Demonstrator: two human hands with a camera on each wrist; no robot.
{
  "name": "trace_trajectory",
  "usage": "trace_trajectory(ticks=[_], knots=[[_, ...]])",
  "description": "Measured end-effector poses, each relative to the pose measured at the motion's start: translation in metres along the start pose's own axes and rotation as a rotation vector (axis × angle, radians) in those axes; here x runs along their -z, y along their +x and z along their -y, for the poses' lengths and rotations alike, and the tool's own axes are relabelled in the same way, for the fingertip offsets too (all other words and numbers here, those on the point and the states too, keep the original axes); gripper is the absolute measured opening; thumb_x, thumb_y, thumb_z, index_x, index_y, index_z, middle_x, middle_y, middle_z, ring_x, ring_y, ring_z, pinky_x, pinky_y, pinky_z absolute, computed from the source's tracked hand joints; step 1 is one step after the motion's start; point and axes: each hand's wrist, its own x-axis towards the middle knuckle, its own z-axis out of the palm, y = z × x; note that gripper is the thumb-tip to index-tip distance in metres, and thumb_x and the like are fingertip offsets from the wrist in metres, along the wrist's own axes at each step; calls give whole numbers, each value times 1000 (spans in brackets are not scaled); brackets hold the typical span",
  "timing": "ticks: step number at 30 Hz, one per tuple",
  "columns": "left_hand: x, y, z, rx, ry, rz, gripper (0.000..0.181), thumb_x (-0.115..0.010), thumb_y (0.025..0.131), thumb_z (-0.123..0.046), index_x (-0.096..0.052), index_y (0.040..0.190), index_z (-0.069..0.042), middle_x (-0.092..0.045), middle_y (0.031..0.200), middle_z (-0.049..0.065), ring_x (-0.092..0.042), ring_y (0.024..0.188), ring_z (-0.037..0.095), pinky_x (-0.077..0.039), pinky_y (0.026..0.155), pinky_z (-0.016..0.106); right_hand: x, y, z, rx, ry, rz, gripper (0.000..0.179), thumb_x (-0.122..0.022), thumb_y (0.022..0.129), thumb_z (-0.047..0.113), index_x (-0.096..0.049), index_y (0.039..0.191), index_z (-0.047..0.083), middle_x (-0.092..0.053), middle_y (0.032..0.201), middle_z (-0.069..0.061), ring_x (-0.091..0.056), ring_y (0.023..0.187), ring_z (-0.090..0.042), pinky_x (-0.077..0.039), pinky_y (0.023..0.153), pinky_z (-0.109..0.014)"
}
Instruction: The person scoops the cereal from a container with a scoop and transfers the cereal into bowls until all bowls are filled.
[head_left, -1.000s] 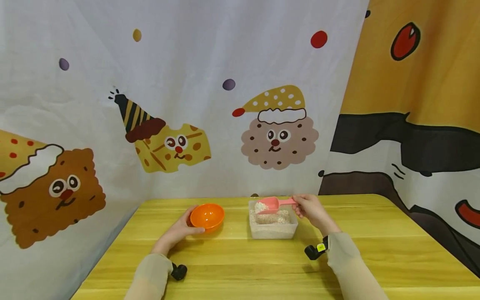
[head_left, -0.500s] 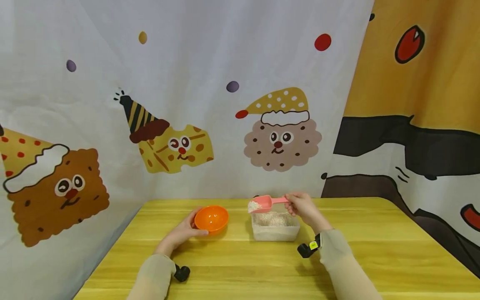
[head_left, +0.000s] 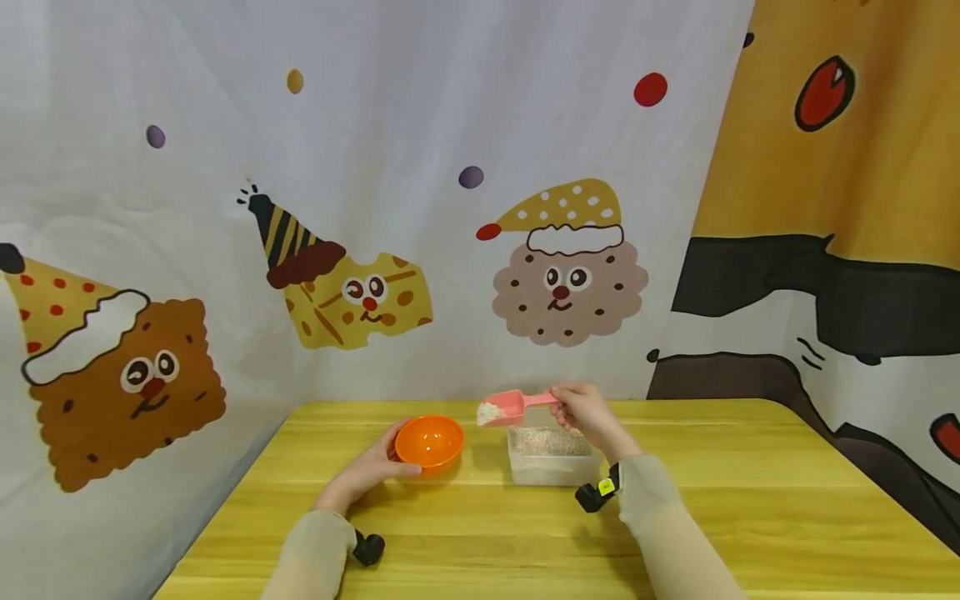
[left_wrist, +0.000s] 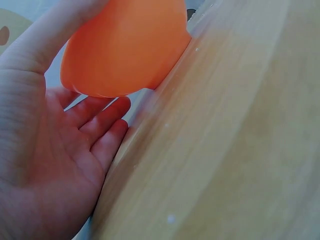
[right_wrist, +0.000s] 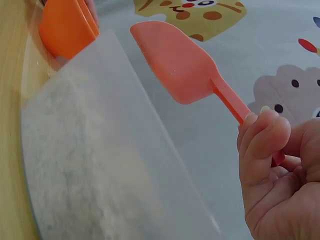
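My left hand (head_left: 369, 468) grips an orange bowl (head_left: 430, 446) by its left side, thumb in front and fingers behind. The bowl stands upright on the table, and its inside looks bare in the head view. In the left wrist view, the bowl's base (left_wrist: 145, 75) meets the wood. Between thumb and fingers, my right hand (head_left: 589, 414) pinches the handle of a pink scoop (head_left: 512, 406). A small heap of white grainy stuff (head_left: 491, 412) lies in the scoop's front. The scoop is raised over the left edge of a translucent tub (head_left: 553, 472), right of the bowl.
More of the pale grains (head_left: 551, 442) fill part of the tub. Tiny white bits (left_wrist: 171, 219) lie scattered on the wooden table (head_left: 480, 542). A printed cloth (head_left: 450, 100) with cartoon figures hangs right behind the table's far edge.
My right hand has carried the loaded scoop left, from over the tub toward the bowl. My left hand keeps its grip on the bowl. The whole head view has shifted slightly.
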Motion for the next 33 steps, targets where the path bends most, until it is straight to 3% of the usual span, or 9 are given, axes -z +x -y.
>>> trace_trajectory(ticks=[7,14,17,24,28,33], knots=[[2,-2,3,-34,-9,12,90,-75,85,-10,-17,154,-4,-28,153,21,-33,136,35,-29,108,42,-18,8,4,-20,-3,32,30,-46,103,12,-59,112,-14,-58,67,-7,-47,49,-8,-42,45,-20],[-2,0,5,3,-26,10,91,-75,85,-11,-16,154,-5,-25,154,20,-32,137,34,-26,110,48,-31,8,8,2,-28,99,29,-44,103,9,-60,109,-15,-57,64,-7,-47,47,-9,-43,45,-22],[-3,1,3,6,-29,5,90,-75,85,-10,-17,154,-5,-26,154,21,-32,137,35,-26,110,49,-38,15,0,11,-57,90,29,-45,103,12,-62,108,-11,-57,64,-8,-46,47,-10,-42,45,-24],[-2,3,3,0,-16,-11,89,-74,84,-9,-18,154,-4,-27,154,19,-34,136,34,-28,109,46,-59,18,6,9,-147,76,26,-48,102,12,-65,106,-8,-58,64,-11,-48,45,-12,-42,43,-24],[-1,2,2,3,-14,-24,92,-76,83,-10,-18,154,-3,-26,154,20,-34,135,34,-29,108,46,-69,18,8,56,-223,97,25,-49,101,11,-67,103,-7,-59,65,-14,-49,43,-12,-44,42,-24],[-1,1,1,15,-10,-29,92,-77,82,-12,-20,154,-6,-28,153,20,-35,135,34,-29,109,49,-79,16,12,178,-339,133,25,-50,101,12,-69,94,-2,-60,66,-21,-49,42,-13,-46,40,-31]])
